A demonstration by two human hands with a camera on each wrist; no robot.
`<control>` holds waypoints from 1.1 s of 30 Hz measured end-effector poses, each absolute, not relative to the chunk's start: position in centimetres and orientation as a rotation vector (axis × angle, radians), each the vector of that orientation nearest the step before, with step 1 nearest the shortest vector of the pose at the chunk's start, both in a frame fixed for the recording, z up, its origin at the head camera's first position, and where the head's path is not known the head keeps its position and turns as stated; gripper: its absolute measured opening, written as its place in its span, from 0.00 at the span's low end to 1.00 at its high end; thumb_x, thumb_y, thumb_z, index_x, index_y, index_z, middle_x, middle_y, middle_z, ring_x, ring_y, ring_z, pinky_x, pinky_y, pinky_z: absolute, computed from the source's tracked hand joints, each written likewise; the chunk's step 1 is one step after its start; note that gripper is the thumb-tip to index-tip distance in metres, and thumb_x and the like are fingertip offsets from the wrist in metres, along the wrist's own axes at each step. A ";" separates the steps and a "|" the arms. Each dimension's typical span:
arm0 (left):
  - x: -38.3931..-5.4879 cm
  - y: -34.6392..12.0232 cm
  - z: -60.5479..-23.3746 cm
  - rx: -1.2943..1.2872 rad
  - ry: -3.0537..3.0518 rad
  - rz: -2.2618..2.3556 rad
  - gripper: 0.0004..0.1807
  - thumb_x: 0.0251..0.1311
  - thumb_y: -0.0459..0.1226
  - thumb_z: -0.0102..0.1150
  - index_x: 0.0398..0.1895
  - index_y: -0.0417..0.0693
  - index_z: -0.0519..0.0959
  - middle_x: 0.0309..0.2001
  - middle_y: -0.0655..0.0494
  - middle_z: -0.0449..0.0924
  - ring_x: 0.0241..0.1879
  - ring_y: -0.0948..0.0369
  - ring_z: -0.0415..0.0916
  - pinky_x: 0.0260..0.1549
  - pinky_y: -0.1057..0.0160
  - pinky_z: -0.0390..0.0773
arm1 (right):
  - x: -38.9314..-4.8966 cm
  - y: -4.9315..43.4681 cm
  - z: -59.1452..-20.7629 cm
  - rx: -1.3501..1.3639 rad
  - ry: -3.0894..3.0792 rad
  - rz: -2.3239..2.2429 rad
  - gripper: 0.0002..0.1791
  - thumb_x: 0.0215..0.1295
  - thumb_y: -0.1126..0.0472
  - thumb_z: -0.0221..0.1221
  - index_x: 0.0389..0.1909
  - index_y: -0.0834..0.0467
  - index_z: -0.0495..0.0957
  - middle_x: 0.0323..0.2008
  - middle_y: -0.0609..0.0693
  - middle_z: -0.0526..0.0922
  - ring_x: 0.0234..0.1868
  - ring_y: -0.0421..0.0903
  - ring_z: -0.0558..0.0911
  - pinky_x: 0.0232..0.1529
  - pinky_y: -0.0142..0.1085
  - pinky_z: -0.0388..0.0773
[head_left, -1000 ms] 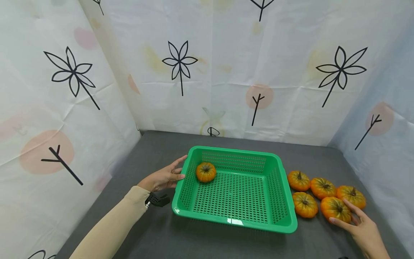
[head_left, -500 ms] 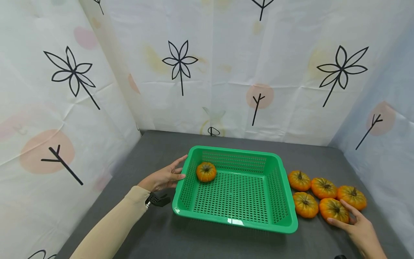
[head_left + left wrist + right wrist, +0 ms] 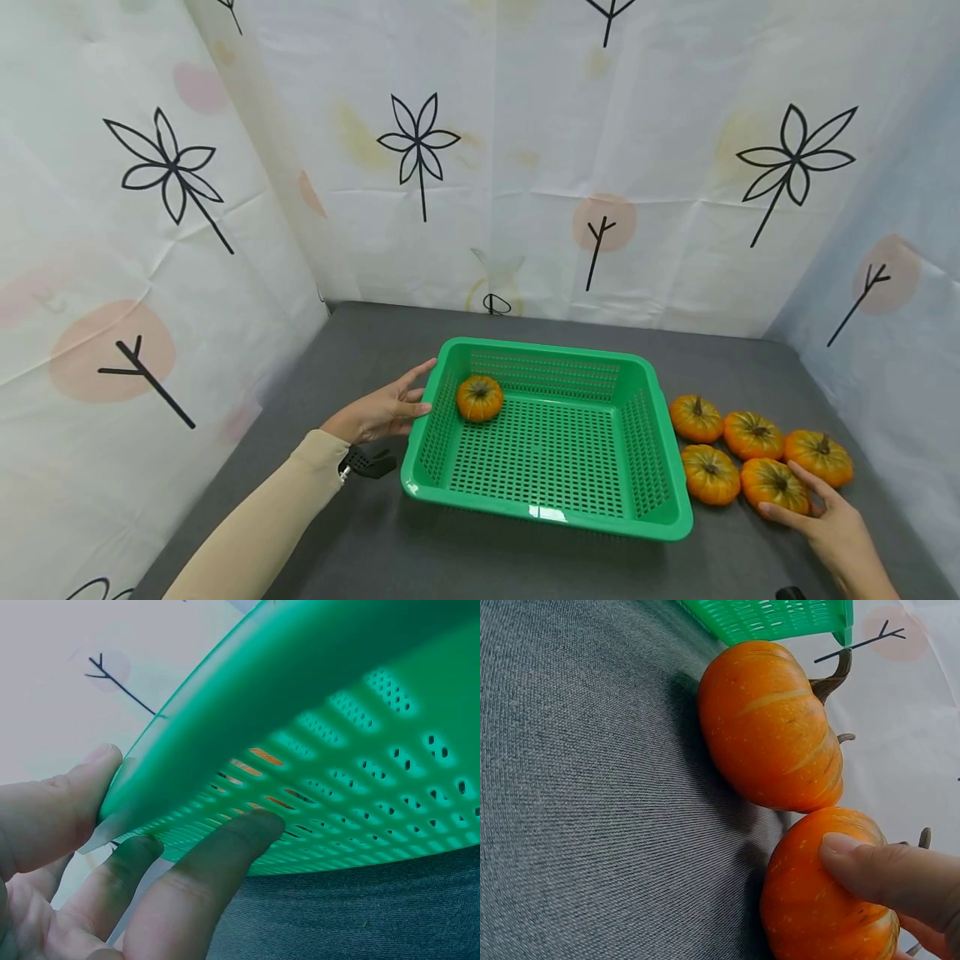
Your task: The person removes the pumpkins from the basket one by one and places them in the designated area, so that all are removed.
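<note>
My left hand (image 3: pixel 378 412) holds the left rim of a green plastic basket (image 3: pixel 551 516). In the left wrist view one digit lies on the rim and other fingers (image 3: pixel 217 874) press the slotted wall below it. A small orange pumpkin (image 3: pixel 479 398) sits inside the basket's left end. At the right, my right hand (image 3: pixel 836 525) grips another small pumpkin (image 3: pixel 772 483), the thumb on its near side and the fingers on the far side. That pumpkin rests on the grey cloth, right up against the neighbouring pumpkin (image 3: pixel 769 727) in the right wrist view.
Several more pumpkins (image 3: pixel 752 434) cluster between the basket's right wall and my right hand, one of them (image 3: pixel 819 457) just behind that hand. Grey cloth (image 3: pixel 480 567) covers the table. Printed white curtains (image 3: pixel 525 167) enclose the back and both sides.
My right hand has shifted slightly left with its pumpkin, bringing it closer to the neighbouring one, then stayed still. The left hand and the basket have not visibly moved.
</note>
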State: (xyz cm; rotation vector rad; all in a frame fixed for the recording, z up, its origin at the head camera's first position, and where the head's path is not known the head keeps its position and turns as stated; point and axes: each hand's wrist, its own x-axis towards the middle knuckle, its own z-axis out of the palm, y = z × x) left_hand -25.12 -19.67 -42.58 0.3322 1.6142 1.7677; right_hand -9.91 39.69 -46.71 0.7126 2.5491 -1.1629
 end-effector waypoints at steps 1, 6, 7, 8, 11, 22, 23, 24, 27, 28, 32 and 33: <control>-25.1 -19.7 -42.6 0.335 1.614 1.768 0.51 0.67 0.28 0.54 0.77 0.71 0.32 0.76 0.40 0.46 0.62 0.41 0.70 0.53 0.44 0.79 | -9.9 39.7 -46.7 0.707 2.547 -1.161 0.69 0.46 0.29 0.67 0.76 0.58 0.36 0.71 0.75 0.28 0.64 0.79 0.50 0.55 0.69 0.63; -25.2 -19.7 -42.6 0.344 1.612 1.764 0.52 0.67 0.28 0.54 0.78 0.69 0.31 0.76 0.39 0.46 0.62 0.40 0.70 0.53 0.44 0.79 | -10.1 39.9 -46.8 0.682 2.538 -1.150 0.68 0.49 0.29 0.65 0.76 0.58 0.34 0.70 0.75 0.27 0.65 0.80 0.46 0.57 0.71 0.59; -25.2 -19.7 -42.6 0.344 1.612 1.764 0.52 0.67 0.29 0.54 0.78 0.69 0.31 0.76 0.39 0.46 0.62 0.41 0.70 0.53 0.44 0.79 | -10.1 40.0 -46.8 0.679 2.536 -1.146 0.68 0.49 0.29 0.65 0.76 0.58 0.34 0.70 0.75 0.27 0.65 0.81 0.45 0.57 0.71 0.59; -25.2 -19.7 -42.5 0.342 1.611 1.763 0.52 0.67 0.29 0.55 0.77 0.70 0.32 0.76 0.39 0.46 0.62 0.41 0.71 0.53 0.44 0.79 | -10.1 40.0 -46.9 0.677 2.533 -1.142 0.68 0.49 0.29 0.64 0.76 0.58 0.33 0.70 0.75 0.27 0.65 0.81 0.45 0.57 0.71 0.58; -25.2 -19.7 -42.5 0.345 1.609 1.761 0.52 0.67 0.29 0.55 0.77 0.70 0.31 0.76 0.39 0.46 0.62 0.41 0.71 0.53 0.44 0.79 | -10.2 40.0 -46.9 0.673 2.526 -1.148 0.69 0.48 0.28 0.64 0.76 0.57 0.33 0.70 0.75 0.26 0.65 0.80 0.45 0.58 0.71 0.59; -25.2 -19.7 -42.5 0.340 1.609 1.767 0.52 0.67 0.28 0.54 0.78 0.69 0.31 0.76 0.39 0.46 0.62 0.41 0.70 0.53 0.44 0.78 | -10.2 39.5 -46.2 0.618 2.530 -1.169 0.63 0.57 0.34 0.63 0.76 0.60 0.33 0.72 0.74 0.33 0.66 0.79 0.46 0.60 0.70 0.58; -25.1 -19.7 -42.5 0.340 1.610 1.767 0.52 0.67 0.28 0.54 0.78 0.69 0.31 0.76 0.39 0.46 0.62 0.41 0.71 0.53 0.44 0.78 | -10.1 39.4 -46.1 0.614 2.526 -1.171 0.62 0.58 0.35 0.63 0.76 0.60 0.32 0.72 0.74 0.33 0.66 0.79 0.45 0.60 0.70 0.57; -25.1 -19.7 -42.5 0.343 1.611 1.766 0.52 0.67 0.28 0.54 0.78 0.69 0.31 0.76 0.39 0.46 0.62 0.41 0.71 0.53 0.44 0.78 | -10.1 39.4 -46.0 0.610 2.521 -1.174 0.62 0.58 0.36 0.62 0.76 0.60 0.32 0.71 0.75 0.33 0.66 0.79 0.45 0.61 0.70 0.57; -25.1 -19.7 -42.4 0.339 1.608 1.768 0.52 0.67 0.28 0.54 0.77 0.70 0.32 0.76 0.39 0.46 0.62 0.41 0.71 0.53 0.44 0.78 | -10.1 39.4 -45.9 0.597 2.513 -1.173 0.61 0.60 0.36 0.61 0.76 0.60 0.32 0.71 0.76 0.32 0.66 0.80 0.44 0.62 0.70 0.55; -25.1 -19.7 -42.4 0.336 1.606 1.769 0.52 0.66 0.28 0.54 0.77 0.71 0.32 0.76 0.39 0.46 0.62 0.41 0.70 0.53 0.44 0.78 | -10.1 39.5 -46.0 0.596 2.512 -1.174 0.61 0.60 0.36 0.61 0.76 0.60 0.32 0.71 0.76 0.32 0.66 0.80 0.44 0.62 0.70 0.55; -25.0 -19.7 -42.4 0.328 1.602 1.773 0.51 0.66 0.28 0.55 0.77 0.72 0.34 0.76 0.40 0.47 0.62 0.40 0.70 0.53 0.44 0.78 | -10.1 39.4 -46.0 0.603 2.515 -1.180 0.61 0.60 0.37 0.62 0.76 0.60 0.32 0.71 0.76 0.33 0.66 0.80 0.44 0.62 0.70 0.55; -25.0 -19.7 -42.4 0.330 1.604 1.772 0.51 0.66 0.28 0.55 0.77 0.72 0.34 0.76 0.39 0.46 0.62 0.40 0.70 0.53 0.44 0.78 | -10.1 39.4 -46.0 0.606 2.514 -1.186 0.61 0.60 0.37 0.62 0.76 0.60 0.32 0.71 0.76 0.32 0.66 0.80 0.44 0.62 0.70 0.54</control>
